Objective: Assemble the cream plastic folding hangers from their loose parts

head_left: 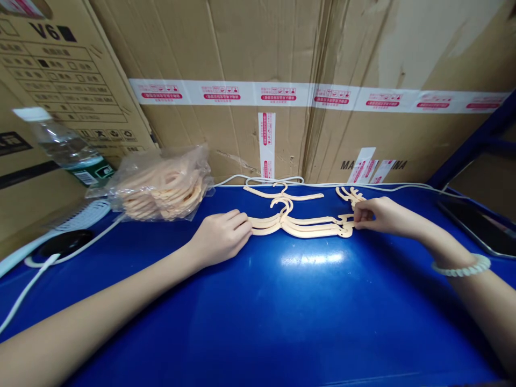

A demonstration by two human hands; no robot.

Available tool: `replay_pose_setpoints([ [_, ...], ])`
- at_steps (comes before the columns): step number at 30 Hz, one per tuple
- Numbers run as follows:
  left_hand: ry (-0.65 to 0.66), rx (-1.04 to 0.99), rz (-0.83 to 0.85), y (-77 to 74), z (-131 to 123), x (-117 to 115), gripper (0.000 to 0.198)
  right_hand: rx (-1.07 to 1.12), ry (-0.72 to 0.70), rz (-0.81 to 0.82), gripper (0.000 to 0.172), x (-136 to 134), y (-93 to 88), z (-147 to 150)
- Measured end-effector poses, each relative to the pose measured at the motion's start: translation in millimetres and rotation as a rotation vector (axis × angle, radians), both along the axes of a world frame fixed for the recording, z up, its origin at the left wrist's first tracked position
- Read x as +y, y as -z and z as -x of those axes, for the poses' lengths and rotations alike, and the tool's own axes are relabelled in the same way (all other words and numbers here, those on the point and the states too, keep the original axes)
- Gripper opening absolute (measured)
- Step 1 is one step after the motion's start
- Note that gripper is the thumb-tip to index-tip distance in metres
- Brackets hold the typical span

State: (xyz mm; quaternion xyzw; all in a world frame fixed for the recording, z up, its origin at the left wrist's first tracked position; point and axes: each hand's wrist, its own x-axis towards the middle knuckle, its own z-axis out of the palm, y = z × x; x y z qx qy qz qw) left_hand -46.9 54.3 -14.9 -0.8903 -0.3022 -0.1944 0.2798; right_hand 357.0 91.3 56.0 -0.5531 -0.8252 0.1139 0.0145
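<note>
Near: bare blue worktop [250,312], smooth and glossy, with one white glare patch. On my right wrist, a pale beaded bracelet [461,267].

Mid: my left hand [223,236] is closed, fingers curled over the left ends of the stacked hangers [312,231]; the thumb is hidden. Hangers are cream, plastic-looking, slim bowed arms with curved hooks pointing away from me; they lie flat between my hands, exact count unclear. My right hand [373,215] is pinched, thumb and forefinger nearly together on a small cream clip [350,224] at the hangers' right ends. At left, a shiny black disc [66,243]; at right, a flat, dark, glassy phone [479,226].

Beyond: several small forked pieces [347,194] just past my right hand. A single hanger [298,195] lies behind the stack. Left, a crinkled clear bag [161,185] of cream curved parts, with a clear bottle [68,148], white-capped and green-labelled, leaning behind it.

Far: thin white cable [258,181] along the back edge; then creased brown cardboard [226,48] crossed by white tape [242,92] printed red
</note>
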Motion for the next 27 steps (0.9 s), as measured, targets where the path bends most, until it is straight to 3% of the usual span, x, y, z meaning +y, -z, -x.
replay_pose_setpoints([
  [6,-0.025,-0.066,0.035,2.4,0.0,0.0,0.02,0.024,0.001,-0.003,0.016,-1.6,0.6,3.3],
  [11,0.037,-0.113,0.041,4.2,0.8,0.0,0.017,0.038,0.001,0.018,0.015,-3.6,-2.4,1.5],
  [15,0.086,-0.14,0.042,5.3,0.8,0.0,0.014,0.002,-0.028,-0.018,0.024,-6.0,-4.0,1.1],
  [19,0.107,-0.156,0.035,4.7,-0.1,0.0,0.015,0.021,-0.012,-0.116,0.032,-9.6,-4.3,6.8],
  [27,0.151,-0.153,0.034,3.0,-0.5,-0.5,0.016,0.196,0.094,-0.368,0.027,-18.4,-11.7,18.8],
])
